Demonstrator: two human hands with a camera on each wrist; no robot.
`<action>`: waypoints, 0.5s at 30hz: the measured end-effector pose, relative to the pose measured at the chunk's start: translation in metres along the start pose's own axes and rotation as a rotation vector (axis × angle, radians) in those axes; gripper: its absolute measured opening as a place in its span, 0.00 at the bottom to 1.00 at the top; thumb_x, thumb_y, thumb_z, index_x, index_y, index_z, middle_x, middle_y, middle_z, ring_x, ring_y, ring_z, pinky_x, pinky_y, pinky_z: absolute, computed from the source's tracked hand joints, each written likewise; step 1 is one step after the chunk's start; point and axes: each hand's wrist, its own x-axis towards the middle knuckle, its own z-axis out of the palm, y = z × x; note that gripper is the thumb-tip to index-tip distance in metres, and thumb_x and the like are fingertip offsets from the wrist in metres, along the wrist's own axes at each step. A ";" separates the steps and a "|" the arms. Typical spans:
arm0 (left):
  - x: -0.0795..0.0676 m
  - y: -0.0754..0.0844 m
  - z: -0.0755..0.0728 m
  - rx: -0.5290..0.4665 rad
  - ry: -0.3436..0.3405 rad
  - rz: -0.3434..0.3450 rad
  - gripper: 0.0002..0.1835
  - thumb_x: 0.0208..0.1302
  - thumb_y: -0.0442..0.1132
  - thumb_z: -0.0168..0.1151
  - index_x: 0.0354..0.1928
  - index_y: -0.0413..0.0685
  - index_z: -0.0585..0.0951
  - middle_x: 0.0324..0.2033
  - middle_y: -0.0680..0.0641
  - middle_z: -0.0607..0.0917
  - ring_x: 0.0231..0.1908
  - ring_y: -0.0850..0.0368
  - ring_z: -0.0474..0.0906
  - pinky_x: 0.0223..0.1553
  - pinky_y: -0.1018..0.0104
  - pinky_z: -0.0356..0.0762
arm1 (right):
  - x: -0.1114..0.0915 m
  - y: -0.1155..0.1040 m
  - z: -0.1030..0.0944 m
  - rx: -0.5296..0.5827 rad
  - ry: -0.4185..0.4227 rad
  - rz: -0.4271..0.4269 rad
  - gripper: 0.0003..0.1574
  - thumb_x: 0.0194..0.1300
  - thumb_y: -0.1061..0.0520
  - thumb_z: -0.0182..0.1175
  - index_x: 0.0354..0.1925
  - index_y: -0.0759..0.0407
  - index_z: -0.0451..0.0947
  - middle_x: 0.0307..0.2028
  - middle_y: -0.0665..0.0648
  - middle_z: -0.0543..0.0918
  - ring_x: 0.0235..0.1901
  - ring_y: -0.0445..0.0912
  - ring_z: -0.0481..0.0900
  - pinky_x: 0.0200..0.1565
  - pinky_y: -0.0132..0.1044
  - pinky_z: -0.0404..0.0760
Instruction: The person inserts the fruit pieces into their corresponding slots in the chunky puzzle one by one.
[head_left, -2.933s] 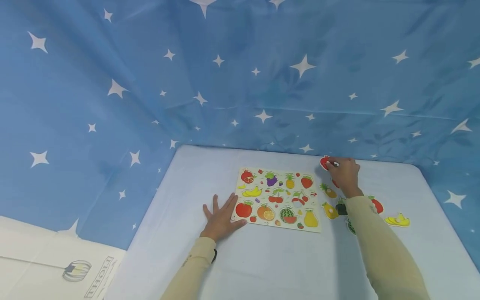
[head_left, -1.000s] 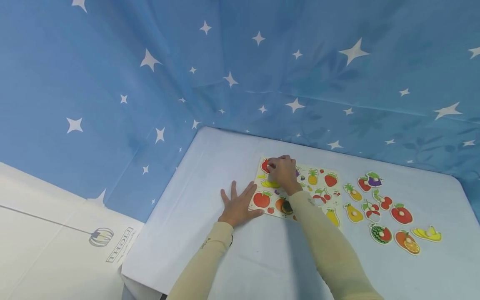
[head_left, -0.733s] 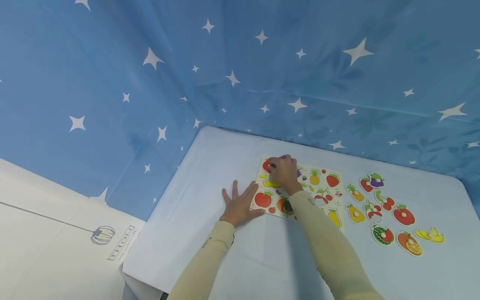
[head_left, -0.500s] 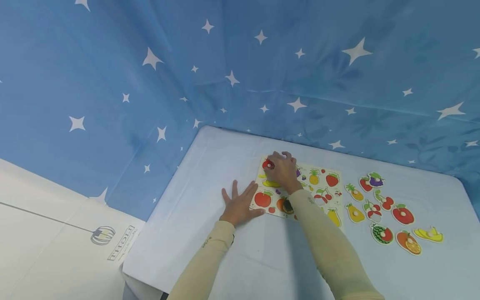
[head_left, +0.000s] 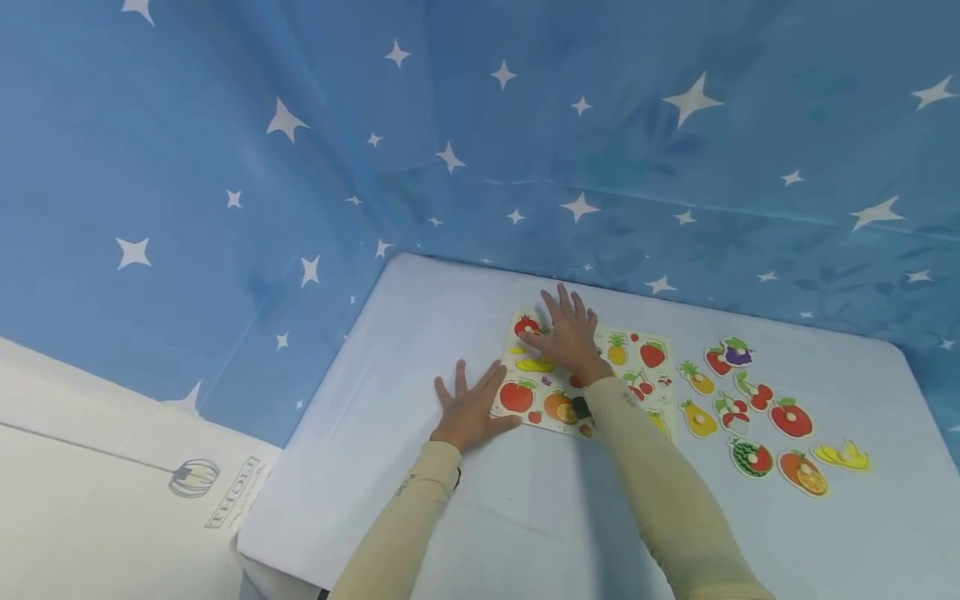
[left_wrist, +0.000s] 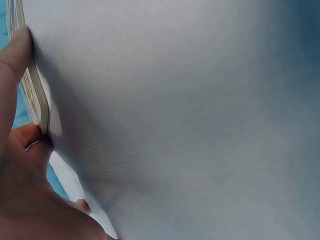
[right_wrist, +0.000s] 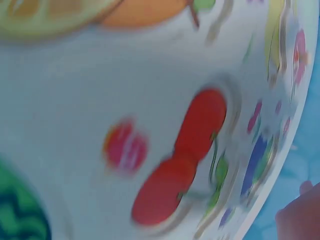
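A white fruit puzzle board lies on the table. My left hand rests at its left side with the fingers spread; the fingertips and thumb touch the board's edge, also seen in the left wrist view. My right hand is over the upper part of the board, fingers stretched out and nothing held. Just left of its thumb, a red pomegranate piece is at the board's top left corner; whether it sits flush I cannot tell. The right wrist view shows the printed cherries and part of the right hand.
Right of the board lie several loose knobbed pieces, among them a pear, a watermelon, an orange, an apple, bananas and grapes. A blue star-patterned curtain hangs behind the table.
My right hand has brought the pomegranate piece from the loose pieces to the board's top left corner, let go and spread its fingers. My left hand stays at the board's edge.
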 end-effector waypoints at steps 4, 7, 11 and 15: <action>-0.001 0.002 -0.001 -0.004 0.004 0.003 0.53 0.68 0.67 0.68 0.87 0.59 0.56 0.85 0.56 0.53 0.82 0.28 0.33 0.71 0.17 0.32 | -0.006 0.014 -0.011 0.032 0.007 0.013 0.61 0.68 0.35 0.70 0.85 0.55 0.54 0.86 0.66 0.44 0.82 0.68 0.41 0.74 0.76 0.42; -0.002 0.003 -0.003 -0.007 -0.002 -0.001 0.52 0.69 0.67 0.68 0.87 0.59 0.56 0.85 0.57 0.52 0.82 0.28 0.33 0.71 0.17 0.32 | -0.011 0.028 -0.019 0.042 0.017 0.026 0.59 0.69 0.35 0.69 0.85 0.56 0.55 0.85 0.66 0.45 0.82 0.69 0.42 0.73 0.76 0.44; -0.003 0.005 -0.005 -0.021 -0.006 -0.011 0.52 0.69 0.65 0.69 0.87 0.59 0.56 0.85 0.57 0.52 0.82 0.29 0.32 0.71 0.18 0.30 | -0.017 0.049 -0.029 0.044 0.021 0.047 0.58 0.71 0.34 0.67 0.85 0.56 0.56 0.85 0.66 0.45 0.81 0.70 0.42 0.72 0.78 0.44; 0.000 0.006 -0.002 -0.021 -0.018 -0.027 0.53 0.68 0.65 0.70 0.87 0.61 0.55 0.85 0.58 0.51 0.82 0.30 0.31 0.72 0.19 0.28 | -0.025 0.066 -0.044 0.046 0.030 0.075 0.57 0.72 0.34 0.66 0.84 0.57 0.56 0.85 0.67 0.45 0.81 0.72 0.41 0.72 0.79 0.41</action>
